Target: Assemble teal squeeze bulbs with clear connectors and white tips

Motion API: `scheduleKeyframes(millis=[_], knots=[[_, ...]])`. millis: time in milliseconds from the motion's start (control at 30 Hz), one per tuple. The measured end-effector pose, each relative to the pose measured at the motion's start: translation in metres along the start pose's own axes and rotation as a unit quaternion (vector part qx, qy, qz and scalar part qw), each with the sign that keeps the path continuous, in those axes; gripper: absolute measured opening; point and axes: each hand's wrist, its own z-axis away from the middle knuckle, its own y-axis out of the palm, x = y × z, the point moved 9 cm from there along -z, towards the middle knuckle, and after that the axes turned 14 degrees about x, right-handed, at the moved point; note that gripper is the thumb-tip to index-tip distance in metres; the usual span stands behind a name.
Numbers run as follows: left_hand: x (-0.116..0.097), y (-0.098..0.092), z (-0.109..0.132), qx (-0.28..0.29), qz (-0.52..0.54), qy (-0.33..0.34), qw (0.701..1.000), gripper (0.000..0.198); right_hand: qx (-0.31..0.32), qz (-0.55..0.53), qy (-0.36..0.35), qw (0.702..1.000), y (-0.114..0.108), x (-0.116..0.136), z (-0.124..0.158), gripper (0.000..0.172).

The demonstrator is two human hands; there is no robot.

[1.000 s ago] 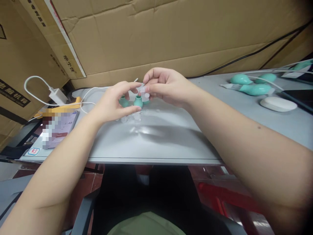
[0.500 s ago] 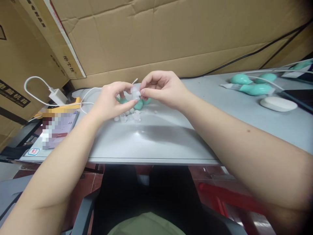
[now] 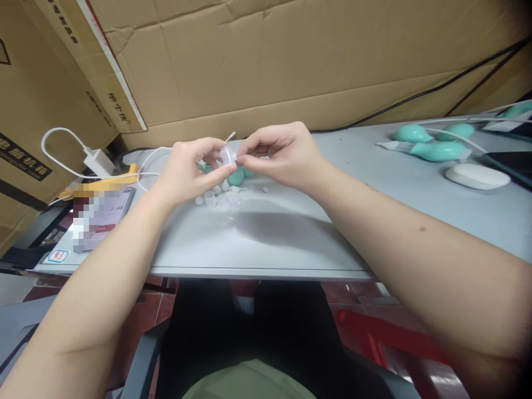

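Head view: the left hand (image 3: 189, 169) and the right hand (image 3: 278, 152) are meeting above the far middle of the grey counter (image 3: 266, 238), both pinching one small clear plastic piece (image 3: 228, 154) between thumb and fingertips; the left hand is gripping it from below and the left, the right hand from the right, with its fingers curled narrow around the piece's end. The piece is being held just clear of the counter, not resting on it. Directly beneath and behind the hands, teal caps (image 3: 238, 176) are standing on the counter, partly hidden by the fingers, and a scatter of small clear parts (image 3: 216, 195) is lying just in front of them. To the left, a phone (image 3: 100, 217) is lying flat near the counter's edge, with a white charger (image 3: 97, 162) and its white cable (image 3: 147, 163) trailing toward the hands. Well apart at the far right, teal bulbs (image 3: 432, 149) are lying beside a white oval object (image 3: 477, 176). Cardboard sheets (image 3: 266, 61) are closing off the back of the counter, a black cable (image 3: 415, 97) is running across them, and both forearms are crossing the near counter edge, covering part of its surface.
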Motion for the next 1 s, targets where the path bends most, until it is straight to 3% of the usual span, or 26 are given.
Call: scheduleKeyframes(millis=[167, 667, 1000], knots=[[0.002, 0.000, 0.000, 0.000, -0.006, -0.008, 1.000, 0.033, 0.002, 0.024, 0.041, 0.999, 0.000, -0.002, 0.000, 0.024], [0.001, 0.010, 0.002, 0.024, 0.078, -0.021, 0.996, 0.037, 0.059, 0.028, 0.032, 0.997, 0.006, 0.003, -0.002, 0.027], [0.011, 0.012, 0.000, 0.021, 0.139, -0.045, 0.989, 0.047, 0.065, 0.133, 0.024, 0.989, 0.010, 0.005, -0.001, 0.023]])
